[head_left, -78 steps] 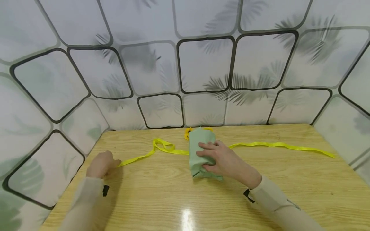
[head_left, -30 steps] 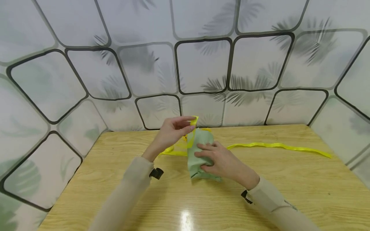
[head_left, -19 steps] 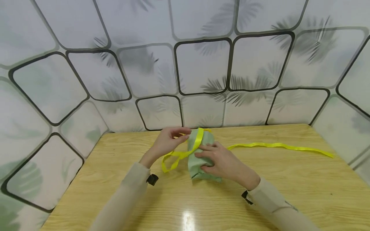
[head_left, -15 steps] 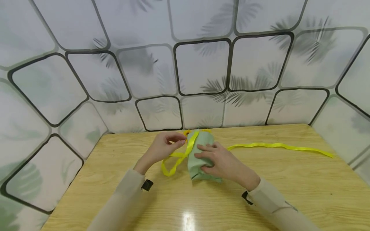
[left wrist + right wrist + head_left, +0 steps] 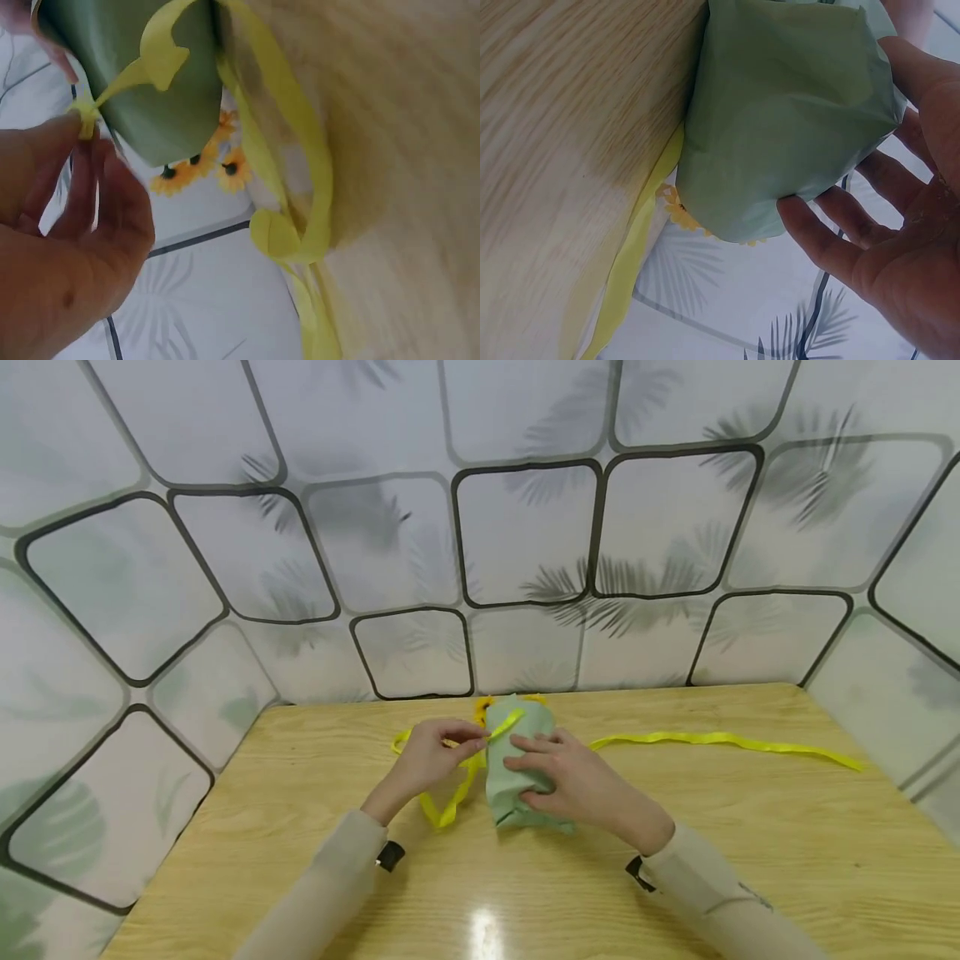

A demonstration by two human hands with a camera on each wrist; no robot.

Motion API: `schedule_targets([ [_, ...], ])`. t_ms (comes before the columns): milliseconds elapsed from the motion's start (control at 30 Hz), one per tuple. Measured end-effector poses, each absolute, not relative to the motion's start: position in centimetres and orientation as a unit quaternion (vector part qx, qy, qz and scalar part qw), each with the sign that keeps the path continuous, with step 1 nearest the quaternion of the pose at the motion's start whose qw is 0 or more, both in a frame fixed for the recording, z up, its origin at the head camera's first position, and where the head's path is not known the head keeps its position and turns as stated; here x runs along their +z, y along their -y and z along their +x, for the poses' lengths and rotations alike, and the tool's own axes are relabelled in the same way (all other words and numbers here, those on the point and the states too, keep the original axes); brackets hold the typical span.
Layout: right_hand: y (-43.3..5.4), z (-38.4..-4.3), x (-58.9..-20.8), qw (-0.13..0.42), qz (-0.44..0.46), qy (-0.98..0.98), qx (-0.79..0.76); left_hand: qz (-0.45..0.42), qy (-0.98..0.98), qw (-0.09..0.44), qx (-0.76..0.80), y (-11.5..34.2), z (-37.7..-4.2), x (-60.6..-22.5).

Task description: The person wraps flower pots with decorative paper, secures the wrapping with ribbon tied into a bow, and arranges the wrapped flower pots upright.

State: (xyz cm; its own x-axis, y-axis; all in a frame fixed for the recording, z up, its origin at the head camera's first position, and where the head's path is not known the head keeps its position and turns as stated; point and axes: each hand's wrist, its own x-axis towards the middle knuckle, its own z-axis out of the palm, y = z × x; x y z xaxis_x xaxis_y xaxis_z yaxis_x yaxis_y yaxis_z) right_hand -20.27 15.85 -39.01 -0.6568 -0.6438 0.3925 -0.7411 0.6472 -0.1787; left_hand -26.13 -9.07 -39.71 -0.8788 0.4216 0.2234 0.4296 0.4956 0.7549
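A bundle [image 5: 504,793] wrapped in pale green paper lies on the table, with orange-yellow flowers [image 5: 234,169] showing at its far end. My left hand [image 5: 429,760] is at the bundle's left side, its thumb and fingertips pinching a yellow ribbon [image 5: 507,723]. In the left wrist view the pinched ribbon [image 5: 156,61] bends in front of the green paper, and a long loop hangs beside it. My right hand [image 5: 588,785] rests on the bundle with spread fingers, their tips pressing the paper. The ribbon's middle is hidden by the bundle.
The ribbon's other tail [image 5: 720,738] runs rightward over the wooden table [image 5: 637,910]. More slack ribbon [image 5: 447,814] loops left of the bundle. A patterned curtain or sheet [image 5: 532,543] stands behind and beside the table.
My left hand has carried the ribbon's left end from the far left, up across the bundle, then down to its left side. The right hand has stayed on the bundle.
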Motion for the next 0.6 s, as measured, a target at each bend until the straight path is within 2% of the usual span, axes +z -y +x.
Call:
schedule_targets([
  [167, -15.6, -20.3, -39.1, 0.163, 0.396, 0.89, 0.159, -0.245, 0.847, 0.061, -0.467, 8.4, -27.0, -38.9],
  [433, -15.8, -20.5, -39.4, 0.164, 0.402, 0.886, 0.162, -0.286, 0.846, 0.005, -0.45, 7.0, -27.2, -39.0],
  [600, -15.8, -20.4, -39.2, 0.164, 0.398, 0.889, 0.157, -0.277, 0.843, 0.02, -0.461, 7.1, -27.1, -39.5],
])
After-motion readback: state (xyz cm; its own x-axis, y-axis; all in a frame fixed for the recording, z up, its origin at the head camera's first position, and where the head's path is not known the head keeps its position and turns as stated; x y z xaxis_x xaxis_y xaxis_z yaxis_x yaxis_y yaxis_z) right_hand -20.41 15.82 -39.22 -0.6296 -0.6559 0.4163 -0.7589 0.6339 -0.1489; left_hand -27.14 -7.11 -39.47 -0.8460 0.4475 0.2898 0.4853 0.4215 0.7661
